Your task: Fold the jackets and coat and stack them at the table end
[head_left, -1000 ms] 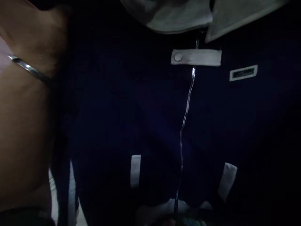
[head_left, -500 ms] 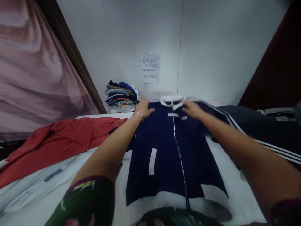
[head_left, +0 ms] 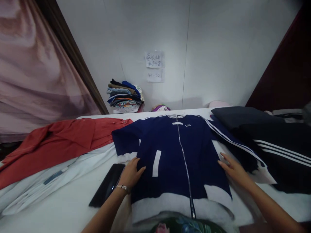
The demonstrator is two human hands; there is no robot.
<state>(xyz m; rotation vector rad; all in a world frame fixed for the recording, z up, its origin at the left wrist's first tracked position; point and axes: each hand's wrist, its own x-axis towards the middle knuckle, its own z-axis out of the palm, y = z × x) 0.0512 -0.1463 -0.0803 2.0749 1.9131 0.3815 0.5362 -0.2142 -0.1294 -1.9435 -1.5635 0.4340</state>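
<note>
A navy zip-up jacket (head_left: 167, 145) with white collar, hem and sleeve stripes lies flat, front up, its zipper closed. My left hand (head_left: 131, 173) rests at the jacket's left side edge, below the cuff, with thumb and fingers apart. At the opposite side edge is my right hand (head_left: 230, 170), its fingers also spread. Neither hand grips the cloth. One sleeve bends out to the left; the other stretches right over dark clothes. Beside my left wrist lies a flat, glossy black object (head_left: 107, 184), partly covered by my arm.
Red clothing (head_left: 70, 136) and pale garments (head_left: 63, 174) lie to the left on the white table (head_left: 65, 207). A stack of folded clothes (head_left: 125, 95) stands at the back. Dark garments (head_left: 279, 145) with white stripes are on the right. Paper signs (head_left: 155, 66) hang on the wall.
Both hands have come down from the jacket's shoulders near the collar to its lower side edges. The collar, raised before, now lies flat on the table.
</note>
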